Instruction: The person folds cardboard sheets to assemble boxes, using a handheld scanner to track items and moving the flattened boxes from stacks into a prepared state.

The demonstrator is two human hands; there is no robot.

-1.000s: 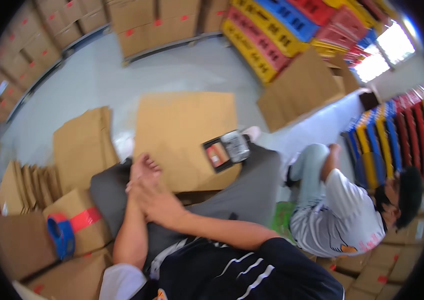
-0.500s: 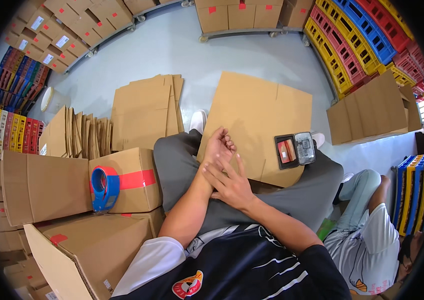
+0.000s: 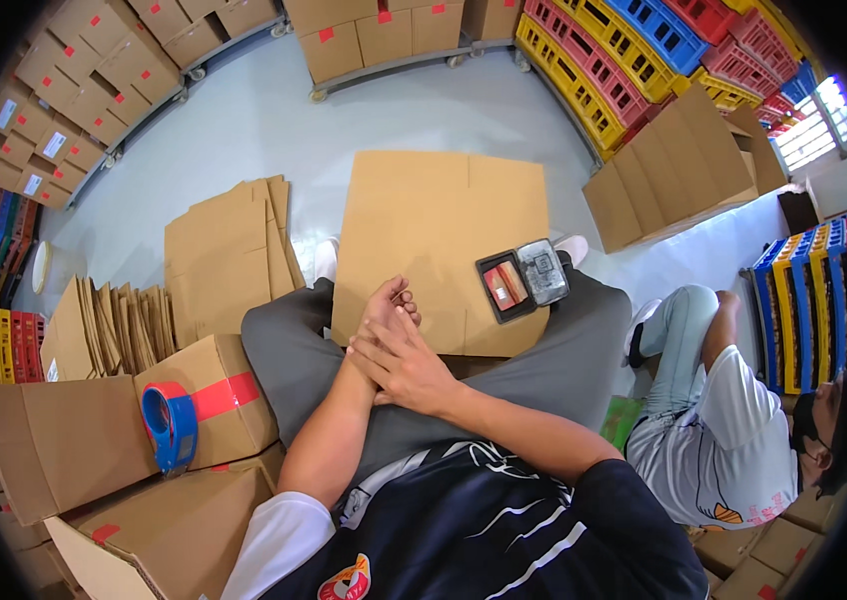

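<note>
My left hand [image 3: 385,303] is palm up with fingers loosely curled and nothing visible in it. Across its wrist lies my right hand [image 3: 412,375], its fingers stretched out and touching the skin. Both are over the near edge of a flat cardboard sheet [image 3: 434,220] that spans my knees. On the sheet's right side sits an open black case [image 3: 510,284] with a reddish block inside; its clear lid is folded back.
A blue tape dispenser [image 3: 172,428] stands against a taped carton [image 3: 219,400] at my left. Folded cardboard [image 3: 224,250] is stacked beyond. An open carton [image 3: 679,170] stands front right, near plastic crates [image 3: 584,75]. Another person [image 3: 714,430] sits close at my right.
The whole view has turned, so the surroundings sit further left in the picture. My right hand still rests on my left wrist, its fingers slightly shifted.
</note>
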